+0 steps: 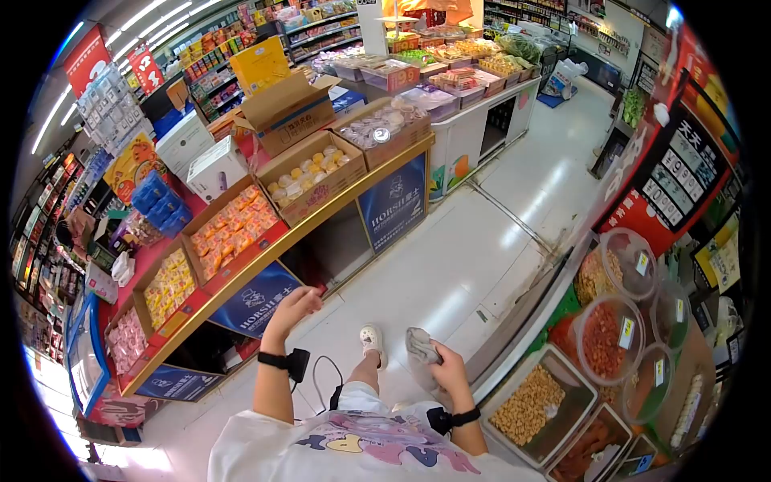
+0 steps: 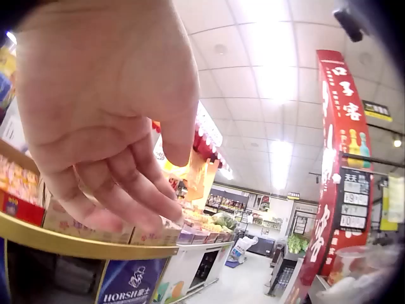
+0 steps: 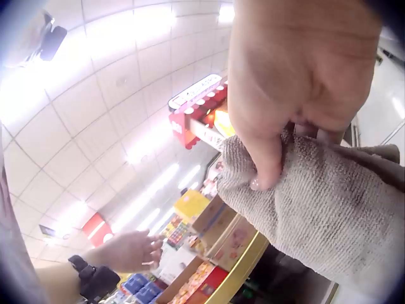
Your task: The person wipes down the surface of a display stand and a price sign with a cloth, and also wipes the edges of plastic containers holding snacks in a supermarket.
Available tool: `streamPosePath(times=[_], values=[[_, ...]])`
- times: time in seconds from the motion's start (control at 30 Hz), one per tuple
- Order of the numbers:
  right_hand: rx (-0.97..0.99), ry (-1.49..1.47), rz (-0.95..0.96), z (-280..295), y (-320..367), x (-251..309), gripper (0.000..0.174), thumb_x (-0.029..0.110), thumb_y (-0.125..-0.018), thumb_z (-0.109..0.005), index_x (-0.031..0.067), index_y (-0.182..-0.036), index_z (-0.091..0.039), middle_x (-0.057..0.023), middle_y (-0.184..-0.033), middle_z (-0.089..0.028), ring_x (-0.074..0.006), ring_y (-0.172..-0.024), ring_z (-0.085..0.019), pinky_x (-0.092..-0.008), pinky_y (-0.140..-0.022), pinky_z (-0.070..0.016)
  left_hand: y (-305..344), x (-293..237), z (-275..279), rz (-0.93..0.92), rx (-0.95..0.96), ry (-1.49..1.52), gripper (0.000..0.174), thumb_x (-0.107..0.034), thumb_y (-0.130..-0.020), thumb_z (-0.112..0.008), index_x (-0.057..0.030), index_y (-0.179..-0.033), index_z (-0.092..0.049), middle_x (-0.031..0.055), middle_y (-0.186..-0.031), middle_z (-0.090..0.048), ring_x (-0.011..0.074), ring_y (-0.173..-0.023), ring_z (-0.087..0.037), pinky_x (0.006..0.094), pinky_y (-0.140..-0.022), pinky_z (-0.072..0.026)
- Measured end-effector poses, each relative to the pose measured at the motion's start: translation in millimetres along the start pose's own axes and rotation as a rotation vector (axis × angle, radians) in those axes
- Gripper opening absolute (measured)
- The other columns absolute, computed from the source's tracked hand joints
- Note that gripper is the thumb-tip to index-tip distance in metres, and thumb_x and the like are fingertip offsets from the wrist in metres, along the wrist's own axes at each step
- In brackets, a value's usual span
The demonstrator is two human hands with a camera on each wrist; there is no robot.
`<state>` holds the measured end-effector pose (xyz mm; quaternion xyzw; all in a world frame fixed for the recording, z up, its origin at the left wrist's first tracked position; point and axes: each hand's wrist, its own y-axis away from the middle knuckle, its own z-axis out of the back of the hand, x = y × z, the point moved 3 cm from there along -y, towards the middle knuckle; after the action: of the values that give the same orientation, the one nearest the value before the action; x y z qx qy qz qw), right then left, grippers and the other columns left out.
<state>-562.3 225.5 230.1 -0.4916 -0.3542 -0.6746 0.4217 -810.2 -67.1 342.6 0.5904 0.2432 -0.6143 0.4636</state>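
My right hand [image 1: 450,371] grips a grey cloth [image 3: 329,202], with the thumb pressed over a fold and the rest of the fabric hanging down. In the head view the cloth is bunched above the fingers, over the floor between the two counters. My left hand [image 1: 295,309] is raised in front of the snack counter and holds nothing. Its fingers hang loosely bent in the left wrist view, apart from the gold counter edge [image 2: 82,244] behind them.
On the left, a counter carries boxes of orange-wrapped snacks [image 1: 234,229], yellow-wrapped snacks [image 1: 167,287] and round cakes [image 1: 313,173]. Close on my right stand a bin of nuts [image 1: 526,406] and round clear lids [image 1: 609,339]. A tiled aisle [image 1: 434,277] runs between them.
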Motion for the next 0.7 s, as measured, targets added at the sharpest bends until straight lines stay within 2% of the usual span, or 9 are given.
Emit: streamPosePath(times=[0.1,0.17,0.23,0.3,0.37,0.47,0.53,0.6,0.7], values=[[-0.081,-0.065,-0.168,4.1,-27.8,18.1,0.054,-0.001,-0.074,-0.063,-0.0012,-0.128,-0.06,-0.0146,-0.112,-0.071,-0.0163,-0.102,-0.066,-0.029,-0.089,-0.0504,-86.8,41.2,21.3,0.165,-0.141,0.495,0.034,-0.035,-0.098,-0.056,-0.0064,-0.118,-0.058,0.0078,-0.104,-0.068,0.0202,-0.094,-0.064,0.0332,-0.085,-0.0517],[-0.153,0.043,-0.134,1.0,-48.8,-10.1,0.052,-0.001,-0.074,-0.063,-0.0009,-0.126,-0.061,-0.0145,-0.112,-0.071,-0.0166,-0.102,-0.066,-0.0296,-0.09,-0.05,-146.0,67.8,40.8,0.212,-0.116,0.756,0.042,-0.04,-0.097,-0.057,-0.006,-0.122,-0.053,0.0135,-0.12,-0.064,0.0264,-0.107,-0.062,0.0424,-0.091,-0.0514],[-0.214,0.097,-0.124,1.3,-105.1,-7.3,0.051,-0.001,-0.074,-0.063,-0.0003,-0.125,-0.062,-0.0141,-0.112,-0.071,-0.0168,-0.103,-0.066,-0.0299,-0.091,-0.0496,-197.5,72.7,55.1,0.316,-0.234,0.888,0.051,-0.043,-0.096,-0.057,-0.0048,-0.129,-0.047,0.0169,-0.129,-0.059,0.0313,-0.117,-0.057,0.0474,-0.095,-0.0493],[-0.207,0.1,-0.221,-2.2,-125.8,7.5,0.05,-0.001,-0.074,-0.063,0.0004,-0.124,-0.063,-0.0134,-0.112,-0.071,-0.017,-0.103,-0.065,-0.03,-0.091,-0.0492,-244.6,81.9,75.2,0.339,-0.274,1.094,0.081,-0.044,-0.096,-0.057,-0.0028,-0.152,-0.015,0.022,-0.146,-0.041,0.0374,-0.13,-0.047,0.051,-0.103,-0.044],[-0.196,0.066,-0.256,-5.0,-162.0,10.4,0.05,-0.002,-0.074,-0.065,0.0008,-0.123,-0.064,-0.0114,-0.109,-0.071,-0.0163,-0.101,-0.065,-0.0296,-0.09,-0.049,-289.3,89.5,98.4,0.321,-0.343,1.248,0.087,-0.043,-0.096,-0.057,-0.0022,-0.154,-0.006,0.0257,-0.149,-0.034,0.0391,-0.132,-0.045,0.0523,-0.106,-0.041],[-0.162,0.002,-0.194,-10.6,-229.9,-2.5,0.05,-0.006,-0.074,-0.067,-0.0004,-0.123,-0.062,-0.0094,-0.107,-0.07,-0.0154,-0.1,-0.063,-0.0292,-0.089,-0.0487,-345.8,76.6,124.9,0.262,-0.391,1.227,0.08,-0.04,-0.095,-0.059,-0.0038,-0.15,-0.016,0.0284,-0.148,-0.03,0.0395,-0.135,-0.039,0.0528,-0.108,-0.0393],[-0.158,0.087,-0.175,-14.6,-268.4,1.7,0.05,-0.007,-0.074,-0.067,-0.0007,-0.124,-0.062,-0.0087,-0.108,-0.07,-0.0153,-0.101,-0.063,-0.0291,-0.09,-0.0485,-370.5,74.7,133.8,0.254,-0.433,1.206,0.075,-0.039,-0.094,-0.06,-0.0024,-0.146,-0.02,0.0285,-0.147,-0.03,0.0397,-0.135,-0.039,0.0528,-0.108,-0.04],[-0.141,0.099,-0.167,-21.4,-303.5,5.8,0.051,-0.007,-0.074,-0.068,-0.0008,-0.124,-0.062,-0.0085,-0.111,-0.07,-0.0146,-0.101,-0.063,-0.0284,-0.089,-0.0485,-396.0,88.5,143.3,0.28,-0.492,1.219,0.071,-0.038,-0.093,-0.061,0.0013,-0.14,-0.025,0.0286,-0.146,-0.031,0.0406,-0.133,-0.04,0.0524,-0.107,-0.0416],[-0.111,0.017,-0.205,-25.6,-345.2,12.6,0.052,-0.007,-0.076,-0.068,-0.002,-0.127,-0.06,-0.0089,-0.116,-0.068,-0.0153,-0.106,-0.062,-0.0284,-0.093,-0.0473,-423.7,108.5,150.7,0.298,-0.517,1.314,0.053,-0.031,-0.094,-0.059,-0.0007,-0.127,-0.032,0.029,-0.142,-0.033,0.042,-0.132,-0.04,0.053,-0.108,-0.0407]])
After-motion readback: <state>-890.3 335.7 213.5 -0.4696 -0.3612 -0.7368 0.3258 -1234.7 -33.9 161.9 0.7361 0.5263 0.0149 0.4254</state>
